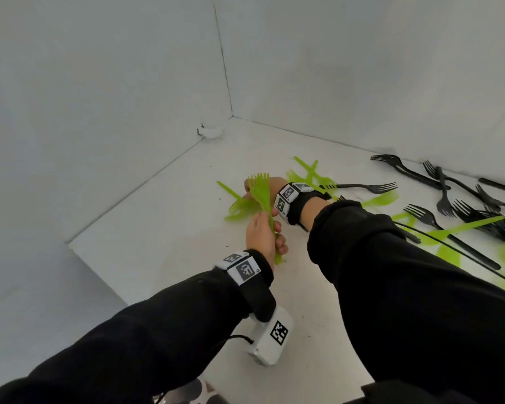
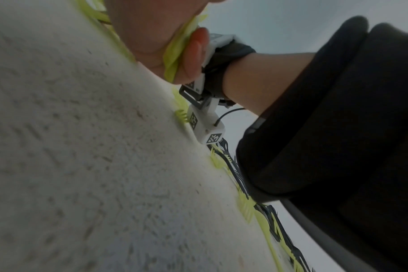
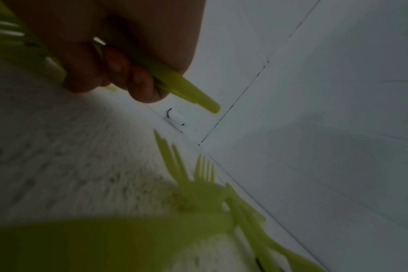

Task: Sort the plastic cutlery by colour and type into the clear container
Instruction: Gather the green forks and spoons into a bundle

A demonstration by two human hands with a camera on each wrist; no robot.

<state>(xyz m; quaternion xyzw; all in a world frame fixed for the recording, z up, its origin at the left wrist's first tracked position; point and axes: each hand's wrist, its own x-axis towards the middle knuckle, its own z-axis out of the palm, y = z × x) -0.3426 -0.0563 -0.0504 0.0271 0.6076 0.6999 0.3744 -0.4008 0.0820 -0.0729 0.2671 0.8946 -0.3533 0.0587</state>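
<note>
Item: green forks [image 1: 261, 196], a small bundle, translucent lime plastic, four slim tines each, flat tapering handles. I see them held upright above the near-left part of the white table [image 1: 158, 228], tines fanned at the top, handle ends poking out below the fist.

Grip, left: my left hand [image 1: 263, 234] is curled round the bundle's handles. In the left wrist view the green plastic [image 2: 177, 53] sits pressed between palm and a finger.

Grip, right: my right hand [image 1: 260, 188] reaches behind the bundle, mostly hidden by it in the head view. The right wrist view shows its fingers [image 3: 138, 86] closed round a green handle [image 3: 189, 92] whose rounded end sticks out past them; which utensil it belongs to I cannot tell.

Item: loose green forks [image 1: 239, 207], lying flat on the table just beside the left of the bundle, overlapping.

Item: more green cutlery [image 1: 311, 173], crossed over each other behind my right wrist.

Item: black forks [image 1: 438, 182], same shape, opaque, scattered along the right wall and mixed with green pieces [image 1: 475, 223] farther right.

Surround: white walls [image 1: 99, 97] meeting at a corner.
</note>
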